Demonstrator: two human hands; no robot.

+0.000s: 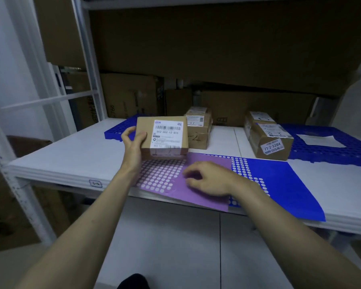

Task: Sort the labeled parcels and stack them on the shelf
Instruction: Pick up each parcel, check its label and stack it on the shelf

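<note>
L hand (133, 142) grips parcel (163, 136) lbl "502-602-12-815" | R hand (208, 178) loose, holds nothing | box (269, 142) "17-2-3204"

We see matt brown cardboard parcels (162, 137) with smooth white paper labels (167, 133), a smooth white painted shelf (71, 151), perforated blue plastic mats (329, 147) and thin purple and blue sheets (196, 184).

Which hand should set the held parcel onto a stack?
Probably left: the left hand already grips the parcel. The right hand holds nothing, hovering over the purple sheet.
</note>
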